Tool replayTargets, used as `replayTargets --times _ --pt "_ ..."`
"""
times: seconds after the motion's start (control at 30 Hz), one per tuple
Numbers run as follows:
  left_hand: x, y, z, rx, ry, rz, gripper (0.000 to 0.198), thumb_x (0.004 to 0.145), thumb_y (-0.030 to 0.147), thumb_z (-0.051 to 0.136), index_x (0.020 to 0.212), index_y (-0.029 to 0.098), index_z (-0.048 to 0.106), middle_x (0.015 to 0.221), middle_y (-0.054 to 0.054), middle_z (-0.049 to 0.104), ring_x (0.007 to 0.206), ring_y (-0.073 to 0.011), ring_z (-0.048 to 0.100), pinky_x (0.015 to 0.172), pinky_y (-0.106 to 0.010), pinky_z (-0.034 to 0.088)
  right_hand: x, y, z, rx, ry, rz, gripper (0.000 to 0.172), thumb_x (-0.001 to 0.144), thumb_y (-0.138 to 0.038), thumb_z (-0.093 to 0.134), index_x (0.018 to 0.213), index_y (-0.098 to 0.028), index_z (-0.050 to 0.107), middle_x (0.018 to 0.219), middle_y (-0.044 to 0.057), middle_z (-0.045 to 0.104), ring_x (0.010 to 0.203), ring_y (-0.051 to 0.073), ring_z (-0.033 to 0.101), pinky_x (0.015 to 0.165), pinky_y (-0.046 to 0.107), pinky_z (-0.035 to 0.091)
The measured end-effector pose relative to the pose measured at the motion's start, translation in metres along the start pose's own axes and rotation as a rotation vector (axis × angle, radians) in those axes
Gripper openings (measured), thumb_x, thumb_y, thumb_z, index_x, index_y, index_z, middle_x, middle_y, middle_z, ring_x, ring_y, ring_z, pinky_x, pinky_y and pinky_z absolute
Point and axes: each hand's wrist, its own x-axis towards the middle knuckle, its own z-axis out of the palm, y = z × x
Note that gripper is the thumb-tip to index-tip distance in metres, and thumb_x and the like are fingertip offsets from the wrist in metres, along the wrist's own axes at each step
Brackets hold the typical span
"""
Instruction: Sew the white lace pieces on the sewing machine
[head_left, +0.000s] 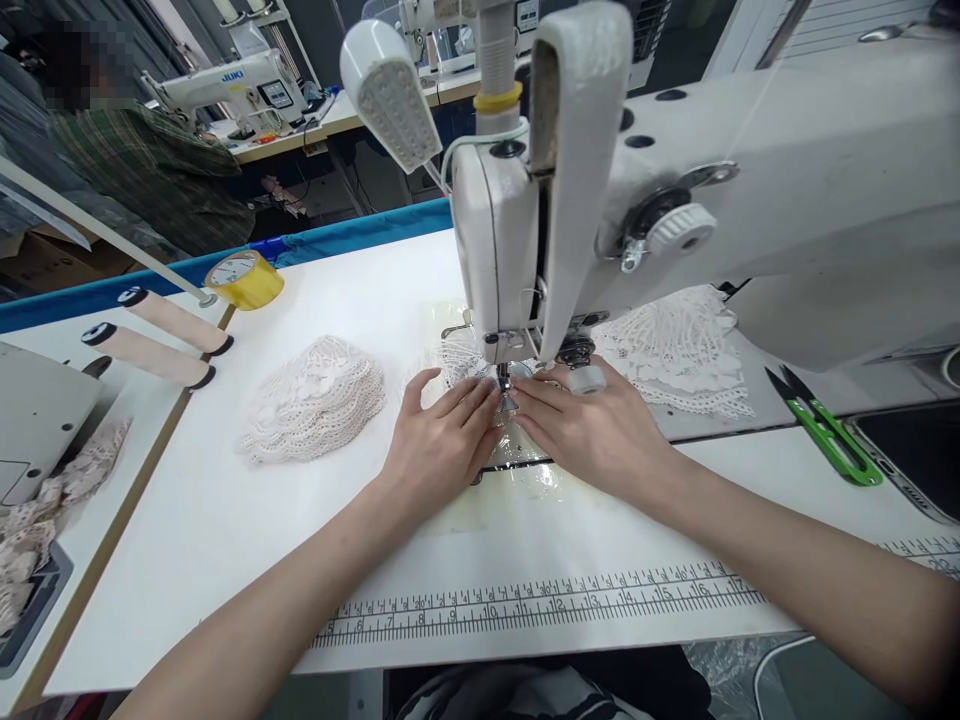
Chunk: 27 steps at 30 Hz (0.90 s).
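My left hand point(442, 430) is palm down just left of the needle, with its fingers closed together on a white lace piece point(459, 358) and the little finger raised apart. On the other side, my right hand point(592, 420) presses its fingertips and thumb close to the presser foot point(505, 395). The white sewing machine point(495, 240) stands over both hands. Most of the lace beneath my fingers is hidden. A stack of lace pieces point(319, 400) lies to the left, and more lace point(675, 350) is spread behind my right hand.
Green thread snips point(832, 430) and a dark phone point(911, 450) lie at the right. Two thread cones point(150, 355) and a yellow tape roll point(246, 280) are at the left. A printed ruler point(525, 605) runs along the table's front. Another person point(142, 170) sits far left.
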Motion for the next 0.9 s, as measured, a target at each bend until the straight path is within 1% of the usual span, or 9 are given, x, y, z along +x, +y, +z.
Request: replayTargets --times 0.23,0.4,0.5,0.57,0.6,0.67,0.77,0.83,0.9 --pt "0.001 -0.004 -0.004 -0.008 0.012 -0.033 0.025 0.096 0.020 0.049 0.118 0.016 0.062 0.120 -0.007 0.068 0.113 -0.0199 0.064 0.106 -0.044 0.035 -0.001 -0.004 -0.002 0.095 0.091 -0.043 0.020 0.094 -0.014 0.050 0.094 -0.018 0.069 0.100 0.002 0.074 0.083 0.017 0.062 0.079 0.034 0.040" --pt "0.000 -0.013 -0.008 0.023 -0.061 -0.061 0.026 0.096 0.016 0.042 0.114 0.012 0.061 0.125 -0.010 0.065 0.117 -0.0228 0.061 0.100 -0.042 0.039 0.001 -0.012 -0.001 0.250 -0.027 -0.102 0.027 0.091 -0.013 0.052 0.117 -0.015 0.060 0.113 0.006 0.070 0.100 0.019 0.059 0.078 0.032 0.040" --pt "-0.002 -0.011 -0.014 0.079 -0.038 -0.034 0.021 0.095 0.021 0.045 0.095 0.016 0.065 0.103 -0.006 0.073 0.088 -0.0211 0.069 0.090 -0.045 0.039 0.001 -0.012 -0.007 0.217 0.036 -0.112 0.021 0.096 -0.025 0.049 0.108 -0.015 0.062 0.089 0.004 0.071 0.090 0.019 0.059 0.078 0.033 0.038" --pt "-0.002 -0.009 -0.017 0.097 0.007 -0.017 0.020 0.094 0.023 0.049 0.083 0.018 0.065 0.085 -0.002 0.073 0.070 -0.0171 0.066 0.082 -0.042 0.040 0.001 -0.011 -0.012 0.150 0.115 -0.100 0.018 0.097 -0.025 0.048 0.095 -0.018 0.065 0.075 0.001 0.068 0.082 0.017 0.058 0.076 0.032 0.037" --pt "-0.002 -0.009 -0.017 0.089 0.024 -0.004 0.018 0.094 0.022 0.050 0.084 0.018 0.065 0.084 -0.001 0.073 0.070 -0.0164 0.065 0.081 -0.041 0.040 0.001 -0.010 -0.014 0.125 0.142 -0.100 0.017 0.096 -0.022 0.049 0.091 -0.019 0.065 0.074 0.000 0.067 0.082 0.017 0.058 0.076 0.032 0.037" --pt "-0.001 -0.009 -0.016 0.044 0.017 0.029 0.016 0.093 0.016 0.051 0.098 0.018 0.066 0.100 -0.003 0.073 0.087 -0.0179 0.067 0.088 -0.039 0.040 0.000 -0.011 -0.016 0.143 0.158 -0.125 0.016 0.093 -0.014 0.051 0.089 -0.019 0.066 0.081 0.001 0.069 0.088 0.016 0.059 0.076 0.031 0.038" --pt "0.000 -0.012 -0.011 -0.031 -0.058 0.078 0.031 0.094 0.010 0.045 0.119 0.017 0.061 0.124 -0.007 0.066 0.114 -0.0198 0.061 0.098 -0.040 0.038 0.000 -0.013 -0.016 0.223 0.150 -0.138 0.019 0.090 -0.008 0.051 0.088 -0.017 0.068 0.081 0.003 0.070 0.083 0.016 0.061 0.079 0.030 0.043" --pt "0.000 -0.014 -0.009 -0.052 -0.090 0.073 0.035 0.094 0.008 0.041 0.123 0.017 0.060 0.124 -0.007 0.066 0.111 -0.0195 0.062 0.097 -0.040 0.039 -0.001 -0.015 -0.016 0.196 0.159 -0.103 0.022 0.088 -0.005 0.051 0.079 -0.017 0.067 0.070 0.002 0.067 0.073 0.015 0.061 0.080 0.030 0.046" --pt "-0.001 -0.015 -0.008 -0.061 -0.096 0.057 0.037 0.094 0.007 0.041 0.123 0.017 0.060 0.122 -0.007 0.067 0.104 -0.0189 0.065 0.094 -0.040 0.041 -0.003 -0.017 -0.016 0.168 0.147 -0.084 0.023 0.088 -0.003 0.050 0.080 -0.016 0.067 0.074 0.003 0.067 0.074 0.016 0.062 0.077 0.030 0.047"
